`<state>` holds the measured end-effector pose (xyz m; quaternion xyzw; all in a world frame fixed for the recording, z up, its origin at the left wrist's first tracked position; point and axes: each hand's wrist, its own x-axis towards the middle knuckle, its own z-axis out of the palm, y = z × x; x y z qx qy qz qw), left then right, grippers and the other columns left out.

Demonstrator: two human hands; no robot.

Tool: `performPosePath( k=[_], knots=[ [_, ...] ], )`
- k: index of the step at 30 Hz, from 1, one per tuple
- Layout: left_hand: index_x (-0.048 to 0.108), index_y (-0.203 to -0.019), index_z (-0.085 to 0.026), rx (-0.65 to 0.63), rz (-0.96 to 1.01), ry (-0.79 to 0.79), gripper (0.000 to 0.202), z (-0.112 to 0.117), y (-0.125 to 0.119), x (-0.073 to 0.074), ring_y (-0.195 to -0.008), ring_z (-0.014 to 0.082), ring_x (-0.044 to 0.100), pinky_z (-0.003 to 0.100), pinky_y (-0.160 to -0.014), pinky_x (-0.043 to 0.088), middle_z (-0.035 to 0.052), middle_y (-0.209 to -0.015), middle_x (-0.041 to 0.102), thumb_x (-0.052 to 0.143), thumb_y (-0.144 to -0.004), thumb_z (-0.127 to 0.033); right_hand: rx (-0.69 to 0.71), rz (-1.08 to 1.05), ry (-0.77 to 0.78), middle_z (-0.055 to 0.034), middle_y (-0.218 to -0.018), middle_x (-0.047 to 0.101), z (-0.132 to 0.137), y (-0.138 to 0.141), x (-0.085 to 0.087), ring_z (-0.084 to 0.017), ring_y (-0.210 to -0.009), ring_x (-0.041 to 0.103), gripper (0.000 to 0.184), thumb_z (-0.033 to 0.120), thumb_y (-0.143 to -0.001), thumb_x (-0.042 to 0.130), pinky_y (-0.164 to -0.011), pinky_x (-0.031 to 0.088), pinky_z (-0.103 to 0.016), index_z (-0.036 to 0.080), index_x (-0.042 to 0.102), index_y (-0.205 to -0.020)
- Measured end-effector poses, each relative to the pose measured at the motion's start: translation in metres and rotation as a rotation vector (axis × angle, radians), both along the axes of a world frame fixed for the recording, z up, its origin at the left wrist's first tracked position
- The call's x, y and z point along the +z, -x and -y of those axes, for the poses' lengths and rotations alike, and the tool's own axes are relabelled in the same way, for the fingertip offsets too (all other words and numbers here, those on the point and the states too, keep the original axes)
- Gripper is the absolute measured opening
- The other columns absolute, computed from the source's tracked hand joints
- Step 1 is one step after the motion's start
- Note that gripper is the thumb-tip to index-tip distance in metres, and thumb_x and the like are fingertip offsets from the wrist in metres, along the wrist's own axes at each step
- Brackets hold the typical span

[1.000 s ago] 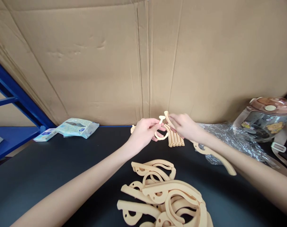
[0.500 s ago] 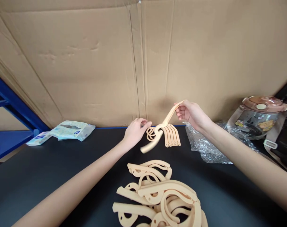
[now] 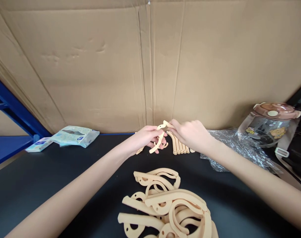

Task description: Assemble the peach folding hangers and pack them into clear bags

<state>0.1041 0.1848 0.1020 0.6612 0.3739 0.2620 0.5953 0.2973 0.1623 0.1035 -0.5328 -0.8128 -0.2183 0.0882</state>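
A beige folding clothes hanger (image 3: 161, 126) is held between my two hands near the back of the table. My left hand (image 3: 147, 135) is closed on its middle, and one arm of the hanger slants down in front of the fingers. My right hand (image 3: 190, 131) pinches the other arm, its fingers partly hiding that end. Just below the hands, a neat row of beige hanger arms (image 3: 179, 144) lies on the table, partly covered. Closer to me is a loose pile of folded beige hangers (image 3: 176, 195), their arms and hooks overlapping.
Crumpled clear plastic wrap (image 3: 236, 152) lies to the right, beside a clear jug with a brown lid (image 3: 269, 124) and a strap. Tissue packs (image 3: 74, 135) sit at the back left near a blue metal frame (image 3: 16, 115). Cardboard (image 3: 91, 66) stands behind the black table (image 3: 41, 181).
My right hand has moved left and slightly down with the hanger. My left hand, beside the hooks before, has taken hold of the hanger too. The pile in front has not moved.
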Motion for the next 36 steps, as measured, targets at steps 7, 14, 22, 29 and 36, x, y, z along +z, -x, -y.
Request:
performPosePath(
  k=[7, 14, 22, 29, 36],
  knots=[
    [0.051, -0.082, -0.017, 0.077, -0.048, -0.137, 0.033, 0.008, -0.011, 0.0, -0.043, 0.01, 0.045, 0.02, -0.037, 0.039, -0.0035, -0.057, 0.048, 0.032, -0.099, -0.037, 0.002, -0.141, 0.053, -0.0111, -0.075, 0.07, -0.001, 0.005, -0.009, -0.022, -0.056, 0.061, 0.027, 0.028, -0.1, 0.035, -0.046, 0.017, -0.028, 0.013, 0.056, -0.104],
    [0.048, -0.078, -0.019, 0.212, -0.226, -0.435, 0.032, 0.024, -0.018, 0.0, -0.045, 0.0106, 0.046, 0.022, -0.046, 0.036, -0.0038, -0.058, 0.051, 0.03, -0.1, -0.034, 0.096, -0.46, 0.193, -0.0025, -0.06, 0.061, -0.004, 0.008, -0.013, -0.015, -0.045, 0.054, 0.035, 0.029, -0.102, 0.026, -0.047, 0.03, -0.025, 0.013, 0.056, -0.107],
    [0.062, -0.081, -0.018, 0.264, -0.384, -0.486, 0.027, 0.008, 0.004, 0.013, -0.071, 0.0161, 0.057, 0.026, -0.062, 0.047, 0.0011, -0.078, 0.06, 0.048, -0.092, -0.038, 0.06, -0.945, 0.276, 0.0034, -0.055, 0.049, -0.04, -0.031, -0.009, -0.01, -0.037, 0.043, 0.045, 0.044, -0.1, 0.016, -0.042, 0.037, -0.024, 0.016, 0.051, -0.093],
    [0.063, -0.086, -0.012, 0.33, -0.506, -0.172, 0.017, -0.035, 0.048, 0.01, -0.077, 0.0162, 0.064, 0.027, -0.064, 0.057, 0.0027, -0.08, 0.063, 0.06, -0.088, -0.029, -0.129, -0.546, 0.166, -0.0057, -0.083, 0.067, -0.044, -0.057, 0.005, -0.02, -0.073, 0.06, 0.011, 0.03, -0.085, 0.053, -0.064, 0.037, -0.03, 0.02, 0.056, -0.081],
    [0.061, -0.11, -0.013, 0.367, -0.768, -0.156, 0.024, -0.049, 0.051, -0.019, -0.085, 0.017, 0.065, 0.035, -0.073, 0.057, 0.0062, -0.103, 0.065, 0.059, -0.093, -0.031, -0.107, -0.173, 0.436, -0.0023, -0.075, 0.065, -0.032, -0.053, -0.003, -0.018, -0.07, 0.059, 0.012, 0.011, -0.073, 0.061, -0.056, 0.031, -0.026, 0.02, 0.058, -0.081]
  ],
)
